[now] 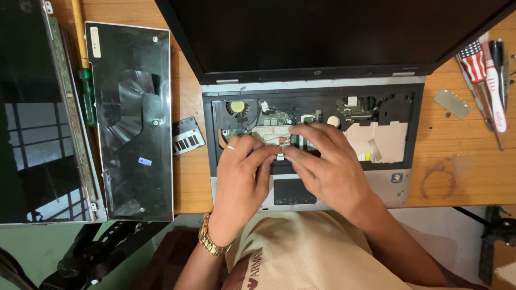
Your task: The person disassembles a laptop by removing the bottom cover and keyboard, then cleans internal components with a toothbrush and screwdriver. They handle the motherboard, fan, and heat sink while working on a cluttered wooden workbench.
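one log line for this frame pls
hands: left hand + right hand fingertips meet at small connector | laptop: keyboard off, fan exposed | removed keyboard face-down at left

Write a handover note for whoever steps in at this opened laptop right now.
Left hand: fingertips pinch a small white connector at the middle of the open silver-and-black laptop.
Right hand: fingers rest on the same spot, over the green circuit board.
Done: keyboard is off; the flat black keyboard panel lies on the wooden desk, left.
Left: connector in hand; screwdrivers lie right.
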